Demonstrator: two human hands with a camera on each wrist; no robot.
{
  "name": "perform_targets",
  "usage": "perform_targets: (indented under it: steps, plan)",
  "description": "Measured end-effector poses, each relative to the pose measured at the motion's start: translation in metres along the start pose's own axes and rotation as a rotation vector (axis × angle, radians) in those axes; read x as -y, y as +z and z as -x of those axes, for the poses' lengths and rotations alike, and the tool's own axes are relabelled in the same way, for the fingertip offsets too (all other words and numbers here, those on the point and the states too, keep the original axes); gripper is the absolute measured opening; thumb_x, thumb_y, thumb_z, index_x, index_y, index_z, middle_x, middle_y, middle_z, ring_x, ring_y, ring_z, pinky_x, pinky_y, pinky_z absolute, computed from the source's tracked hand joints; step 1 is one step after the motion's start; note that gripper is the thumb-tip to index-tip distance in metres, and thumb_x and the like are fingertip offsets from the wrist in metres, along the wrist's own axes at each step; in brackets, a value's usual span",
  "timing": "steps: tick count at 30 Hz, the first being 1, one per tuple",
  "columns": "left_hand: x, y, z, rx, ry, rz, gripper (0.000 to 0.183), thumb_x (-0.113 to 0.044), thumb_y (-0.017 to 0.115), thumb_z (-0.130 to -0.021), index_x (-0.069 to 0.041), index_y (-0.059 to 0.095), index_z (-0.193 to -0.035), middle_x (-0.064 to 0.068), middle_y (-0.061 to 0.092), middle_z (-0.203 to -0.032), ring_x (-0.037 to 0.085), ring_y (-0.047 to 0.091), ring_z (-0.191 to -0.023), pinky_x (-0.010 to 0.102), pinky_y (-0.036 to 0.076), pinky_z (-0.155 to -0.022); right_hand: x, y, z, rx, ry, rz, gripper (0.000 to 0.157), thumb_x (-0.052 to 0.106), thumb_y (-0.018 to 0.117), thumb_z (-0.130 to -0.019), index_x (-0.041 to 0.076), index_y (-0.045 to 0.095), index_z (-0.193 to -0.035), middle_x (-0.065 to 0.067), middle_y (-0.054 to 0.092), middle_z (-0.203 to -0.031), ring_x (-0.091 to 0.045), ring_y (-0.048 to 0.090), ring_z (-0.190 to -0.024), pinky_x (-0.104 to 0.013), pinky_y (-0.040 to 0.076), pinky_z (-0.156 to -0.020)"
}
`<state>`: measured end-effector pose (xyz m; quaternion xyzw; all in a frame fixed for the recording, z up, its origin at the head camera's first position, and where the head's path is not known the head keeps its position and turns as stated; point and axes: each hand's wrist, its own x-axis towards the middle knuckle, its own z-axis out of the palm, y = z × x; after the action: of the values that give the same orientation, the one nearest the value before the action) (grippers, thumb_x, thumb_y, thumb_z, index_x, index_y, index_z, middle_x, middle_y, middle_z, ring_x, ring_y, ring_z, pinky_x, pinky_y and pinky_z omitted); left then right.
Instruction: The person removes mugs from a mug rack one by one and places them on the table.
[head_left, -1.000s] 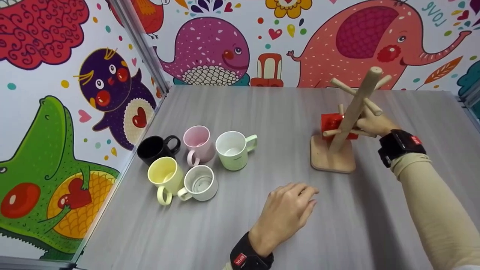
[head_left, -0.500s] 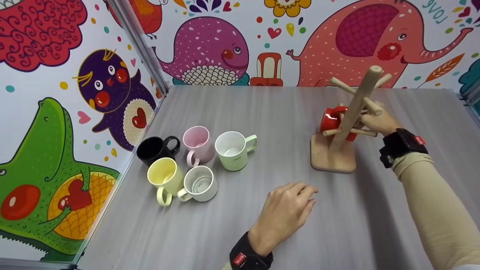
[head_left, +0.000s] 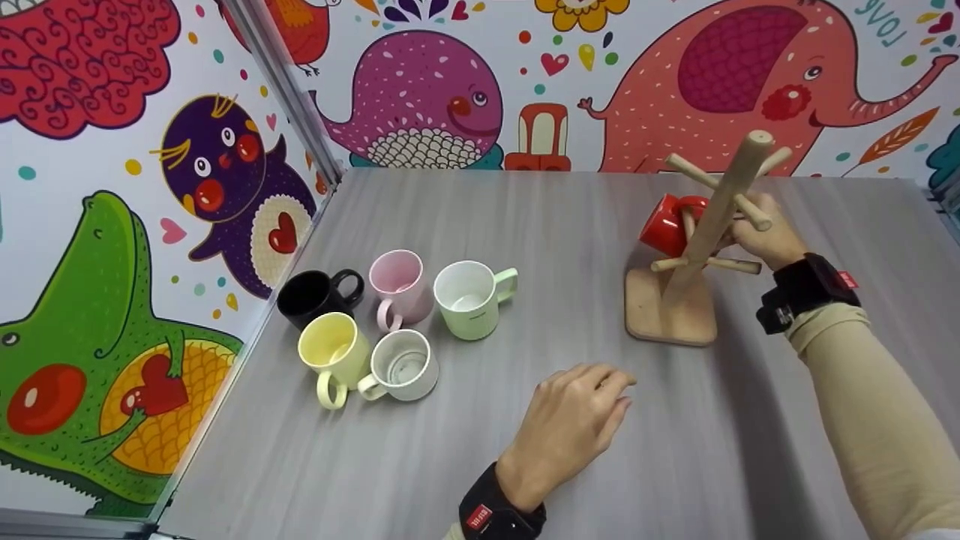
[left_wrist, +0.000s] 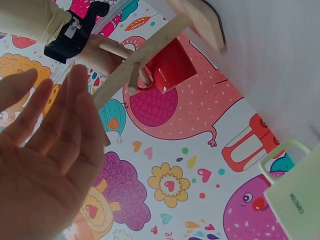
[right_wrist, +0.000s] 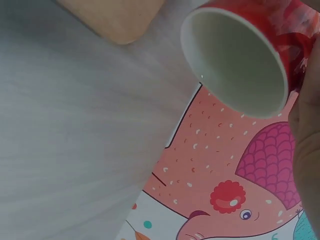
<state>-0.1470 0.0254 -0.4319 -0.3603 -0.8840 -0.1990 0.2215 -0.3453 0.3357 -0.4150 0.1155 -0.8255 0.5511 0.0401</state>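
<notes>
My right hand holds a red mug at the far side of a wooden mug tree. The mug is tilted and off the table, its handle up beside one of the lower pegs; the post hides part of it and my fingertips. In the right wrist view the white inside of the mug shows, with my hand along its right edge. My left hand hovers over the near table, fingers loosely bent, holding nothing. In the left wrist view its palm and spread fingers show.
On the left stand a black mug, a pink mug, a pale green mug, a yellow mug and a white mug. The tree's square base rests on the grey table. Cartoon-printed walls bound the back and left.
My right hand has raised and tilted the red mug behind the tree, bringing its handle up by a peg. The left hand and the other mugs have stayed put.
</notes>
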Motion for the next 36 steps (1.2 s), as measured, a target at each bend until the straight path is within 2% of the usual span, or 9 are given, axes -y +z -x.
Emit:
perform_targets:
  steps: [2,4,9,13,17,21,25,32,36]
  plan:
    - [0.000,0.000,0.000,0.001,-0.002,0.003,0.013,-0.017,0.075,-0.093,-0.015,0.074,-0.105,-0.004,0.072,-0.102,0.010,0.069,-0.090,0.021,0.055,-0.074,-0.003,-0.001,0.000,-0.011,-0.009,-0.058,0.034,-0.021,0.039,-0.088,-0.011,0.054,-0.116,0.010,0.065,-0.077,-0.004,0.064,-0.066,-0.020,0.054,-0.059]
    - [0.000,0.000,0.000,0.003,-0.002,0.004,0.013,-0.018,0.075,-0.093,-0.015,0.074,-0.105,-0.005,0.072,-0.102,0.010,0.069,-0.090,0.021,0.055,-0.073,-0.003,-0.002,0.001,-0.025,-0.014,-0.101,0.035,-0.020,0.039,-0.091,-0.002,0.057,-0.114,0.008,0.066,-0.078,-0.005,0.065,-0.067,-0.020,0.055,-0.060]
    - [-0.001,-0.001,-0.001,0.005,-0.002,0.006,0.013,-0.018,0.074,-0.093,-0.015,0.074,-0.106,-0.004,0.073,-0.102,0.010,0.070,-0.090,0.022,0.055,-0.074,-0.001,-0.004,0.006,-0.060,0.029,-0.276,0.030,-0.007,0.048,-0.102,0.016,0.067,-0.100,0.003,0.068,-0.077,-0.008,0.067,-0.065,-0.021,0.056,-0.062]
    - [-0.001,-0.001,0.000,0.005,-0.003,0.009,0.013,-0.018,0.074,-0.093,-0.015,0.074,-0.106,-0.004,0.073,-0.102,0.010,0.069,-0.090,0.021,0.055,-0.074,0.003,-0.006,0.011,-0.105,0.112,-0.444,0.017,0.005,0.058,-0.101,0.008,0.065,-0.087,-0.003,0.068,-0.075,-0.012,0.069,-0.062,-0.024,0.058,-0.061]
    - [-0.001,-0.001,0.001,0.003,-0.005,0.009,0.014,-0.018,0.075,-0.093,-0.015,0.075,-0.106,-0.004,0.073,-0.102,0.010,0.069,-0.090,0.021,0.055,-0.074,0.005,-0.009,0.016,-0.155,0.211,-0.530,0.020,0.012,0.064,-0.099,0.002,0.060,-0.083,-0.007,0.066,-0.071,-0.017,0.070,-0.059,-0.027,0.058,-0.059]
    - [-0.001,0.000,0.001,0.002,-0.005,0.013,0.012,-0.018,0.074,-0.093,-0.015,0.074,-0.105,-0.005,0.072,-0.101,0.010,0.069,-0.090,0.021,0.055,-0.073,0.003,-0.009,0.018,-0.201,0.260,-0.579,0.028,0.015,0.069,-0.097,-0.001,0.057,-0.078,-0.009,0.058,-0.067,-0.020,0.070,-0.055,-0.030,0.058,-0.057]
    - [-0.001,0.000,0.002,-0.003,0.002,0.016,0.012,-0.017,0.074,-0.093,-0.015,0.074,-0.104,-0.005,0.072,-0.100,0.009,0.069,-0.088,0.021,0.054,-0.073,-0.002,-0.009,0.021,-0.226,0.293,-0.580,0.031,0.023,0.071,-0.096,-0.001,0.060,-0.078,-0.008,0.055,-0.066,-0.020,0.069,-0.054,-0.030,0.058,-0.056]
    - [-0.002,0.000,0.002,0.001,0.005,0.013,0.011,-0.017,0.074,-0.093,-0.015,0.074,-0.104,-0.005,0.072,-0.100,0.010,0.069,-0.088,0.021,0.055,-0.072,-0.010,-0.014,0.030,-0.201,0.282,-0.662,0.028,0.020,0.056,-0.105,0.001,0.066,-0.086,-0.009,0.056,-0.073,-0.022,0.068,-0.060,-0.034,0.060,-0.063]
    - [-0.002,-0.001,0.002,0.006,0.003,0.012,0.011,-0.017,0.074,-0.093,-0.015,0.074,-0.104,-0.005,0.072,-0.100,0.010,0.069,-0.089,0.021,0.055,-0.074,-0.013,-0.014,0.034,-0.203,0.239,-0.719,0.028,0.018,0.056,-0.105,0.001,0.065,-0.084,-0.010,0.052,-0.068,-0.024,0.065,-0.060,-0.035,0.060,-0.066]
